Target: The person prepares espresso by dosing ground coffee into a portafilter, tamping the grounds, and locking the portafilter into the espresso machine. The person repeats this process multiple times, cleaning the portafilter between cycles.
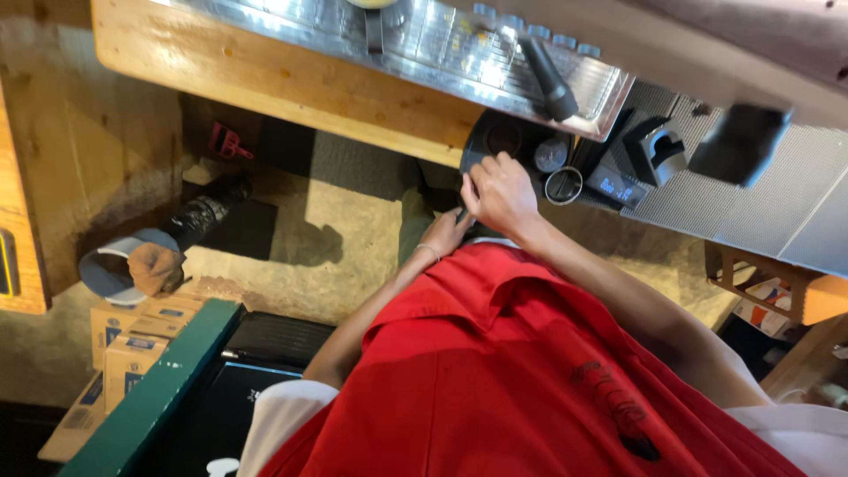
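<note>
My right hand (500, 190) is curled at the near edge of a black round mat (495, 137) that sits below the wooden counter (291, 84). Its fingers close on a small dark object (461, 215) that I cannot make out. My left hand (446, 232), with a thin bracelet at the wrist, sits just beneath it and touches the same spot, its fingers mostly hidden. A red apron (495, 380) over a white shirt fills the lower part of the view.
A steel drip tray (442, 44) on the counter holds a black handle (548, 78). To the right are a metal ring (563, 185), a small scale (618, 185) and a grey perforated surface (777, 203). On the floor at the left are a grey bucket (110, 265), cardboard boxes (128, 349) and a red scoop (227, 141).
</note>
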